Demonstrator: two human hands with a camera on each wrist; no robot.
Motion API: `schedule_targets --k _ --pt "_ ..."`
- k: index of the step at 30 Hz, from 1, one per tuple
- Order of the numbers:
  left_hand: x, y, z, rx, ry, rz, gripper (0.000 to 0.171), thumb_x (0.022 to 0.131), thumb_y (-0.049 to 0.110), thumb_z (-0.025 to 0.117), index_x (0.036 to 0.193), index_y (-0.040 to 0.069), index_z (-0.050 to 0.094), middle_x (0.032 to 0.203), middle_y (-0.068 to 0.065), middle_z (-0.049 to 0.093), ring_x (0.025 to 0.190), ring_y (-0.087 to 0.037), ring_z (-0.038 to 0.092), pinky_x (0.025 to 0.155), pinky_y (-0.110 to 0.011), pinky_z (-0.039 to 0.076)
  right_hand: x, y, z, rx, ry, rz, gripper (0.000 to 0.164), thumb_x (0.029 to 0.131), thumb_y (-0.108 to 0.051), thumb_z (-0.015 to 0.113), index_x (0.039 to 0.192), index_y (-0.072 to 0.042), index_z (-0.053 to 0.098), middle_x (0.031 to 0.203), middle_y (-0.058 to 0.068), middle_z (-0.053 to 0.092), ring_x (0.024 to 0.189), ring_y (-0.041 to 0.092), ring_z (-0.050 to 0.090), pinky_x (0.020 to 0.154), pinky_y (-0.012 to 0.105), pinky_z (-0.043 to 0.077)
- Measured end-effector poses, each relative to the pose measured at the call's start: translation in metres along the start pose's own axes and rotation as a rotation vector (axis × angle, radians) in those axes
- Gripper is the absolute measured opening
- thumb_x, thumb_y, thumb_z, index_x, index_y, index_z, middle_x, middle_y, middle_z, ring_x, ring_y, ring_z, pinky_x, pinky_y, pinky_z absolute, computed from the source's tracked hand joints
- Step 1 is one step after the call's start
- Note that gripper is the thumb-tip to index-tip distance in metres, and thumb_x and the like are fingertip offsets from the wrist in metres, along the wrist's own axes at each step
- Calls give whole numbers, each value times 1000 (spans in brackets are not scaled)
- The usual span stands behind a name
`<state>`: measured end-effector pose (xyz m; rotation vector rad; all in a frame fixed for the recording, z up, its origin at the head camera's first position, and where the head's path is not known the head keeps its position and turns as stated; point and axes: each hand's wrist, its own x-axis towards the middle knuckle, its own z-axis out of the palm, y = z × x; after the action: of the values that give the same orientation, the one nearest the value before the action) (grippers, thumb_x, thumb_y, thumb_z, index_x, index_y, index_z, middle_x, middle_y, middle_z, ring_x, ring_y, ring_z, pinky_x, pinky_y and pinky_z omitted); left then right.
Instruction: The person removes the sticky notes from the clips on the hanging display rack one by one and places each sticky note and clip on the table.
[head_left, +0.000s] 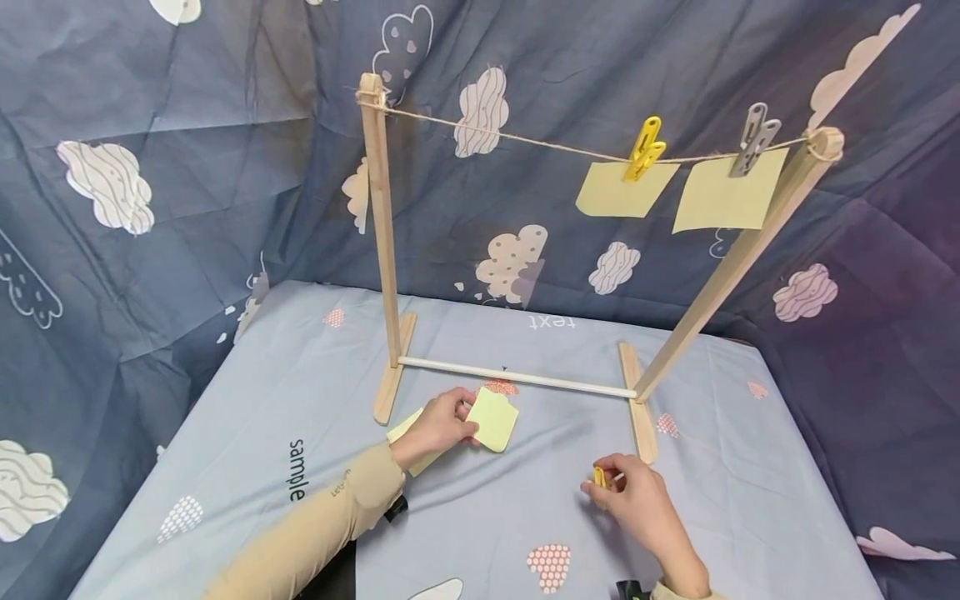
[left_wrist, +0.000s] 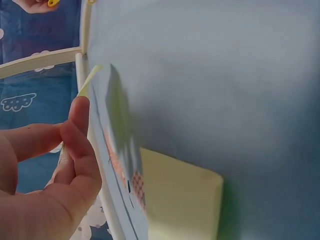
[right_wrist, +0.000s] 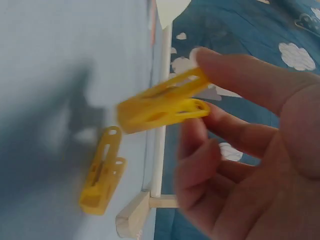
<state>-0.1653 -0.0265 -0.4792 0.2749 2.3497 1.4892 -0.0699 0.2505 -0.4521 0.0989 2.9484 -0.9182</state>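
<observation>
My left hand [head_left: 442, 425] pinches a pale yellow paper note [head_left: 493, 421] just above the table, between thumb and fingers. In the left wrist view that note shows nearly edge-on past the fingertips. Beneath the left hand more yellow paper [left_wrist: 182, 195] lies on the cloth, partly hidden by the wrist in the head view. To the right, my right hand [head_left: 636, 504] pinches a yellow clothespin [right_wrist: 160, 105] by its handle ends, its nose pointing away from the palm. A second yellow clothespin [right_wrist: 100, 175] lies on the cloth close by.
A wooden stand carries a string [head_left: 517, 139] between its left post [head_left: 381, 217] and right post [head_left: 735, 267]. Near the right end, a yellow clothespin [head_left: 645, 150] and a grey clothespin [head_left: 753, 142] each hold a yellow note. A white rod [head_left: 517, 377] joins the feet.
</observation>
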Motion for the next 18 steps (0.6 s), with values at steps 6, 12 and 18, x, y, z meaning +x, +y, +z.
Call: schedule_targets --k 6,12,18 --pt "1 -2 6 147 20 12 40 76 2 61 114 0 49 67 0 61 55 -16 61 49 -20 40 -5 1 9 -63 -109 43 27 67 -22 76 88 -8 64 77 1 54 67 10 47 57 23 37" --pt "2 -5 9 255 18 33 49 78 3 58 124 0 42 65 0 59 46 -9 51 44 -21 37 -6 5 17 -101 -111 58 27 66 -22 77 85 -8 63 76 1 53 66 11 47 58 25 36" --pt "4 -5 15 436 61 108 51 76 5 60 124 -2 43 93 -13 61 76 -18 58 65 -30 48 -8 8 22 -126 -102 45 27 64 -18 78 84 -7 63 76 2 52 66 13 46 59 26 36"
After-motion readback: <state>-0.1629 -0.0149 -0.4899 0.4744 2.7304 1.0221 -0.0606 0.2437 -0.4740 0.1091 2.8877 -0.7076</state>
